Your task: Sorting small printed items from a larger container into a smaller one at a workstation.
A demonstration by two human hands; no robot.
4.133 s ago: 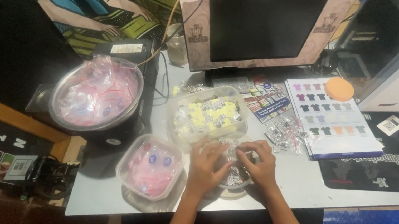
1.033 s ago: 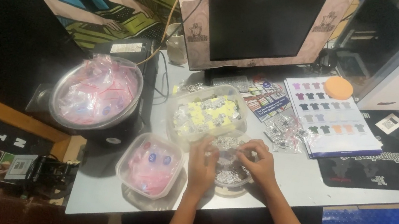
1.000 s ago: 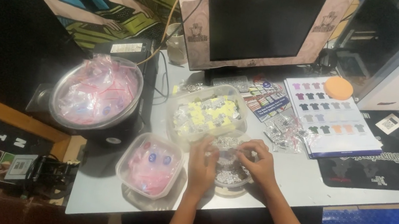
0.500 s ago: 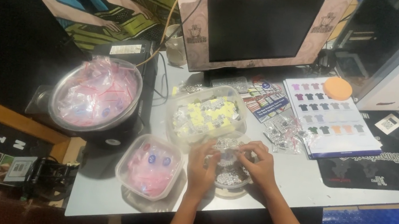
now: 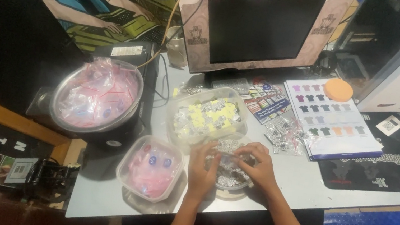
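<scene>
A steel bowl (image 5: pixel 96 96) of pink bags stood at the left, a tub (image 5: pixel 150 167) beside it. The left hand (image 5: pixel 203 165) and right hand (image 5: pixel 258 164) met over a small dish (image 5: pixel 230 175) at the table's near edge, fingers curled, pinching a clear bag (image 5: pixel 228 159) between them.

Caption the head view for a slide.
Both hands, left and right, work over a small clear tub of silvery pieces.

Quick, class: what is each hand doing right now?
Left hand: fingers curled on the small clear container; grip unclear.
Right hand: pinching something small over it.
</scene>
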